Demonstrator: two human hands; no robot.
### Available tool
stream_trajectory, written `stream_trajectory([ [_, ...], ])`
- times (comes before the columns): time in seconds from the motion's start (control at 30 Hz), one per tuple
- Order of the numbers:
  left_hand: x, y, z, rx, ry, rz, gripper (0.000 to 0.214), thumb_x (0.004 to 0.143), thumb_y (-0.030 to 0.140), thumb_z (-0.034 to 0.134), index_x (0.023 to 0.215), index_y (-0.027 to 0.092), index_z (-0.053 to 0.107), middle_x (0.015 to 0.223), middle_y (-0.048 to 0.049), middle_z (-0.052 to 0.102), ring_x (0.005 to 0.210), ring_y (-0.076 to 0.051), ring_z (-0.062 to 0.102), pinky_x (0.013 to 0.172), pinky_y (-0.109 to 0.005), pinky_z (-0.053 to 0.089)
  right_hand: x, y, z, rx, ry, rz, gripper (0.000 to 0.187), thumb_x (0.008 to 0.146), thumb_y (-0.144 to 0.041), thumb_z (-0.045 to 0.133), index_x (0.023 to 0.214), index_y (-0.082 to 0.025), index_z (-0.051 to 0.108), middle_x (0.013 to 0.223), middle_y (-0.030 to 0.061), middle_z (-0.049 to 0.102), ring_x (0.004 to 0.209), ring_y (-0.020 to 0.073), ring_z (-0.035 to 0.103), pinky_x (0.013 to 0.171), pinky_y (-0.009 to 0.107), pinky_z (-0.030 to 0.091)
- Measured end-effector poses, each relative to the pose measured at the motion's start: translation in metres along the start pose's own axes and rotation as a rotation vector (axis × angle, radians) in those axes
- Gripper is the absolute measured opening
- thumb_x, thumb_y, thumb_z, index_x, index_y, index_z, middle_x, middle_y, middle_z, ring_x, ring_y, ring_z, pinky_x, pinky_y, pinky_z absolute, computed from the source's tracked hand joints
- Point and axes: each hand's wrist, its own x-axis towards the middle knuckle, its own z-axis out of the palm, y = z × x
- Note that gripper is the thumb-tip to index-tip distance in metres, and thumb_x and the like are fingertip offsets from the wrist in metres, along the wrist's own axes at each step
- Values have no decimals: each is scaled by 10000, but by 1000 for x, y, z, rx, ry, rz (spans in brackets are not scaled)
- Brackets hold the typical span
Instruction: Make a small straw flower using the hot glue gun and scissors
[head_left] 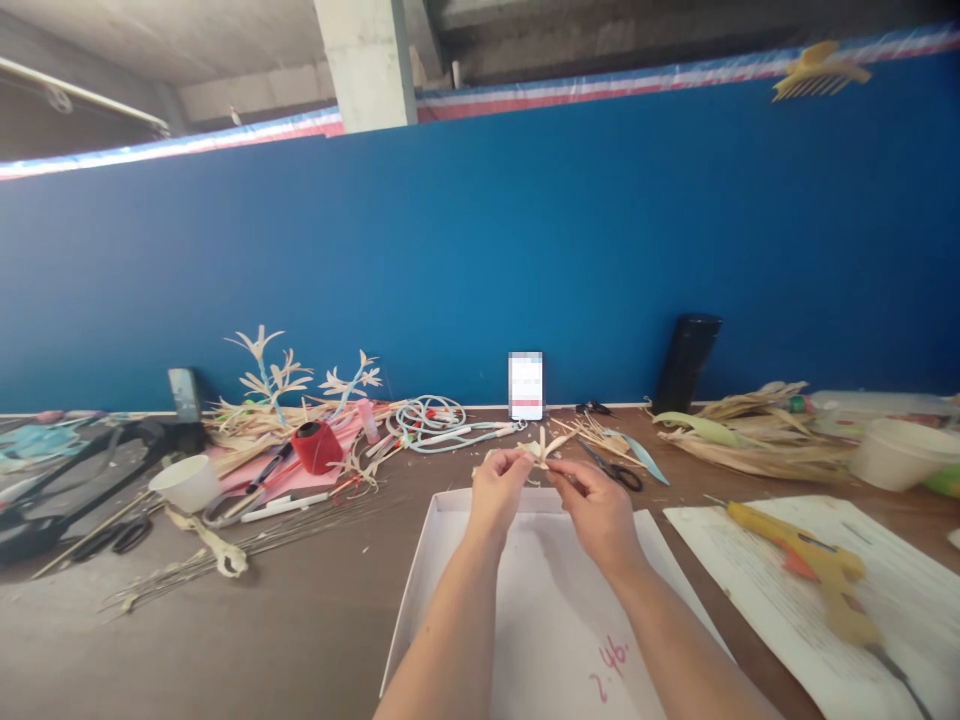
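Note:
Between both hands, over the far edge of a white box lid (525,620), is a small pale flower of dried husk strips (544,450) with its petals spread upward. My left hand (501,485) pinches it from the left, thumb and fingers closed. My right hand (598,510) closes on its lower right side with thumb and forefinger. The fingertips hide the base of the flower. Just beyond my right hand lie black-handled scissors (621,474) and some thin sticks (600,436).
On the right, a yellow glue gun (817,570) rests on printed paper (900,600), near dried husks (757,445) and a white tub (900,455). A phone (526,388) leans on the blue partition (480,250). Leftward are finished husk flowers (277,375), red thread (316,448), a white cup (185,484) and wires (247,550).

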Motion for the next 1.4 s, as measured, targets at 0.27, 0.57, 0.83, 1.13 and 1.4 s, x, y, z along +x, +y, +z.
stream_trajectory([
  [0.27,1,-3,0,83,-36,32,261,677,410,622,683,152,659,649,-13,613,643,-133,524,631,-238,379,0,6,1,-25,0,-58,217,802,-360,555,903,-236,703,936,57,676,745,188,613,683,305,482],
  [0.57,-1,1,0,120,-49,56,225,684,362,596,699,149,668,696,-33,652,681,-159,568,647,-250,401,0,7,1,-60,-22,-5,228,801,-369,544,909,-234,692,937,56,672,637,164,599,637,306,482],
  [0.83,-2,-3,7,112,38,35,156,659,293,583,660,161,667,679,-21,657,681,-161,577,666,-254,407,-1,4,2,-74,-26,5,210,813,-333,530,917,-236,684,912,40,666,672,166,593,648,293,470],
  [1.13,-2,-6,10,53,62,3,142,652,290,594,623,160,644,694,-26,658,696,-165,582,691,-267,414,-1,6,2,-72,-13,20,246,814,-369,514,925,-231,685,924,56,667,729,191,598,660,309,470],
  [1.4,-4,-3,13,34,57,-3,188,679,326,608,646,144,639,649,-16,618,658,-142,550,660,-251,396,1,5,2,-7,-26,99,253,770,-387,553,899,-224,697,891,48,686,600,158,577,601,301,466],
])
